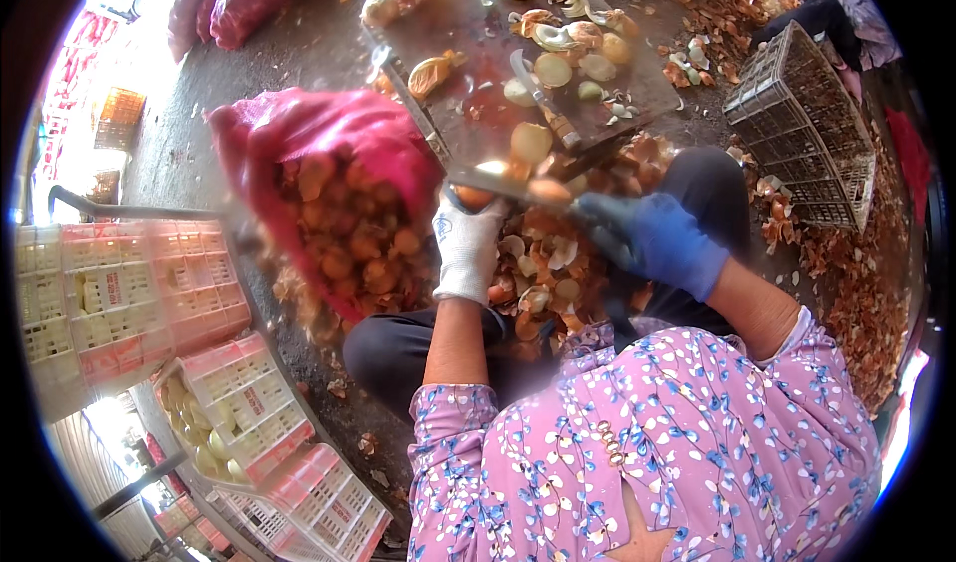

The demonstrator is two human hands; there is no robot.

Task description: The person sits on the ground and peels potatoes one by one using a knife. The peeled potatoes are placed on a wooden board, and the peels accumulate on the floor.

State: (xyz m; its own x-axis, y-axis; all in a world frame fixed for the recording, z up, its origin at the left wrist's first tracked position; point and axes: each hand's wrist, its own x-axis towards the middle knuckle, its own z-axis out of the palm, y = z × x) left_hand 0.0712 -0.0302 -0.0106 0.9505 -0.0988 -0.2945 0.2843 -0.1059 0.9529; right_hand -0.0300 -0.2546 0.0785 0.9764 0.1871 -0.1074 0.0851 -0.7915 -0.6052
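Note:
My left hand, in a white knit glove, holds an onion near the board's front edge. My right hand, in a blue glove with a dark palm, grips a blurred knife whose blade reaches leftward over that onion; its handle is hidden. Close to the blade is another onion piece. On the wet board lie peeled onions, skins and a curved knife with a wooden handle. An open pink mesh sack of unpeeled onions lies beside my left hand.
Onion skins and trimmings lie between my legs. White and pink plastic crates, some holding peeled onions, stand at the left. A dirty crate is tilted at the right, near another person's dark-clad leg. Full sacks lie at the upper left.

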